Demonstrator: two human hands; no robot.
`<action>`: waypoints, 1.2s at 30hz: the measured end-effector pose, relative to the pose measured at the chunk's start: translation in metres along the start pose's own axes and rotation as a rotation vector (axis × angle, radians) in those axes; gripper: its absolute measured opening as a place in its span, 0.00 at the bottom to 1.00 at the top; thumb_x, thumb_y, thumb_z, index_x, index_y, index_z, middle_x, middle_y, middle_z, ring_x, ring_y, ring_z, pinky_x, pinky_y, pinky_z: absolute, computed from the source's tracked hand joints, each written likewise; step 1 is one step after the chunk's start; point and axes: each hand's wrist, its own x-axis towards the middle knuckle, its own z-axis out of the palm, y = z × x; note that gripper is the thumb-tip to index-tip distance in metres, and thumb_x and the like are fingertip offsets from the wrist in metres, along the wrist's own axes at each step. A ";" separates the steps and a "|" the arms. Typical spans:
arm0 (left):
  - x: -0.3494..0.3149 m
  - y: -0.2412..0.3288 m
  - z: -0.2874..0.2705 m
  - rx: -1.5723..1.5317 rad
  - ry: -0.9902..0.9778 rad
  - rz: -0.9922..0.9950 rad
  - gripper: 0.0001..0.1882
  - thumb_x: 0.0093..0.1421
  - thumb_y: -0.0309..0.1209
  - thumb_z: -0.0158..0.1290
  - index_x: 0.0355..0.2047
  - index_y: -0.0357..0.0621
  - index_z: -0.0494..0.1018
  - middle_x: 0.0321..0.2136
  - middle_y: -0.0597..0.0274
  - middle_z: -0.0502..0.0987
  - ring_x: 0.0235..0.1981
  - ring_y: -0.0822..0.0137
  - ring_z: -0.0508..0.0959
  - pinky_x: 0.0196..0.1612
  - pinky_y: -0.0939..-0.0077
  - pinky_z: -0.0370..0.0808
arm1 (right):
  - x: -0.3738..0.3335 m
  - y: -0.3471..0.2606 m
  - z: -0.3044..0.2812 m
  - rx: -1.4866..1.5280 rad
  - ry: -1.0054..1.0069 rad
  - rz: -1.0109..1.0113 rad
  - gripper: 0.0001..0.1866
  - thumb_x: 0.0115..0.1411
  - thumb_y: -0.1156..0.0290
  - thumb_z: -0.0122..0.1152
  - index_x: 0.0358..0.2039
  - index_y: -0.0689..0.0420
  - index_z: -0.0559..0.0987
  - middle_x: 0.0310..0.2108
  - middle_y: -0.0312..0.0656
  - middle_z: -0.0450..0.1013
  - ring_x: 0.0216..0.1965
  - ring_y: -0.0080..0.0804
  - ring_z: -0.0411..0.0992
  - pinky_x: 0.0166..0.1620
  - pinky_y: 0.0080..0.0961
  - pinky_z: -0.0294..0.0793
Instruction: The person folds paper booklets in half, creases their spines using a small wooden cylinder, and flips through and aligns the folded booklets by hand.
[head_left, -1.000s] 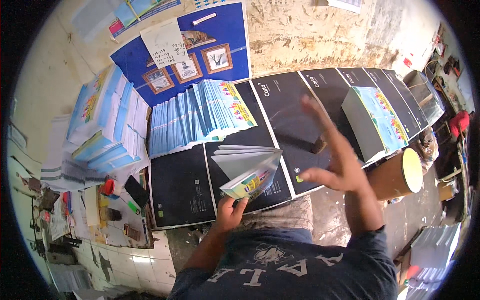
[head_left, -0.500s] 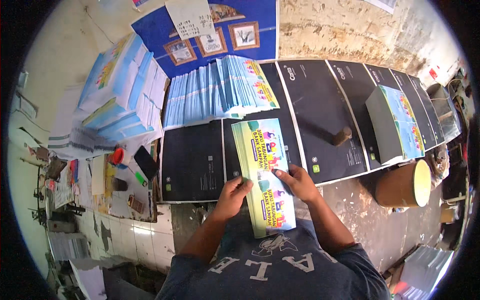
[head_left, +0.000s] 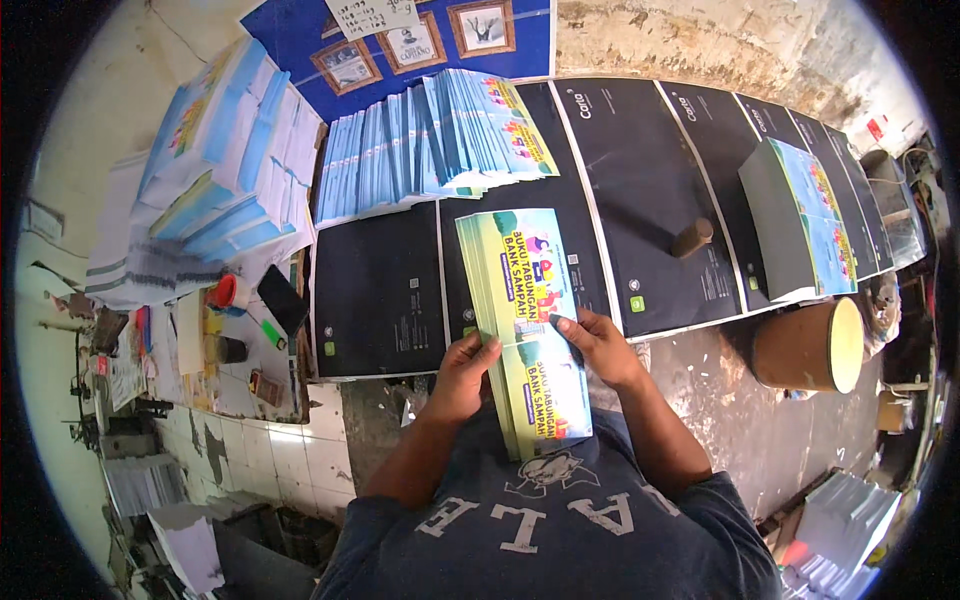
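Note:
A stack of printed booklets (head_left: 535, 320) with a colourful cover is held upright in front of my chest, over the near edge of the table. My left hand (head_left: 465, 375) grips its left side, thumb on the fanned edges. On the right side my right hand (head_left: 598, 350) clasps it, thumb lying on the cover and fingers out of sight behind. Beyond, a long row of fanned booklets (head_left: 430, 145) with pale blue edges lies on the black table covering (head_left: 385, 300). A neat block of similar booklets (head_left: 800, 220) stands at the table's right.
A wooden cylinder (head_left: 692, 238) stands on the table. At the left are tall paper piles (head_left: 215, 150), a black phone (head_left: 283, 300) and a red cup (head_left: 230, 293). A brown drum (head_left: 808, 345) with a yellow top stands beyond the table's right front edge.
My view has tilted slightly, so the table and its contents sit higher in the picture. Both hands keep their hold on the booklets, with little other movement.

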 end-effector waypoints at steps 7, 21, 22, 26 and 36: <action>0.002 -0.004 -0.004 -0.137 -0.022 -0.046 0.15 0.69 0.35 0.50 0.50 0.39 0.73 0.42 0.62 0.80 0.42 0.71 0.79 0.45 0.72 0.75 | 0.000 0.006 0.001 0.071 -0.030 0.021 0.22 0.68 0.58 0.57 0.50 0.66 0.76 0.42 0.41 0.78 0.43 0.23 0.74 0.48 0.23 0.73; 0.002 0.005 -0.018 -0.204 0.027 0.074 0.17 0.68 0.35 0.50 0.51 0.37 0.73 0.46 0.59 0.79 0.44 0.70 0.79 0.48 0.71 0.75 | 0.008 -0.002 -0.057 -0.616 0.553 -0.404 0.24 0.66 0.59 0.59 0.50 0.70 0.74 0.37 0.55 0.79 0.35 0.33 0.76 0.41 0.31 0.76; 0.005 0.007 -0.013 -0.205 0.025 0.089 0.17 0.68 0.35 0.50 0.51 0.37 0.73 0.45 0.59 0.79 0.44 0.69 0.79 0.49 0.71 0.75 | 0.009 0.015 -0.049 -0.672 0.445 -0.365 0.27 0.64 0.56 0.61 0.49 0.70 0.75 0.36 0.56 0.79 0.34 0.34 0.77 0.40 0.32 0.76; 0.010 0.006 -0.010 -0.158 0.012 0.063 0.17 0.68 0.35 0.50 0.52 0.37 0.72 0.46 0.58 0.79 0.45 0.68 0.79 0.49 0.70 0.75 | 0.001 -0.016 0.009 -0.599 0.166 0.011 0.28 0.62 0.50 0.63 0.43 0.69 0.77 0.36 0.50 0.79 0.35 0.31 0.76 0.39 0.29 0.75; 0.010 0.019 -0.024 -0.108 0.085 0.120 0.20 0.68 0.34 0.50 0.55 0.35 0.69 0.47 0.58 0.78 0.45 0.68 0.78 0.49 0.71 0.74 | 0.008 -0.020 -0.035 -0.485 0.386 -0.029 0.23 0.66 0.55 0.58 0.36 0.69 0.78 0.26 0.45 0.76 0.28 0.24 0.73 0.33 0.28 0.73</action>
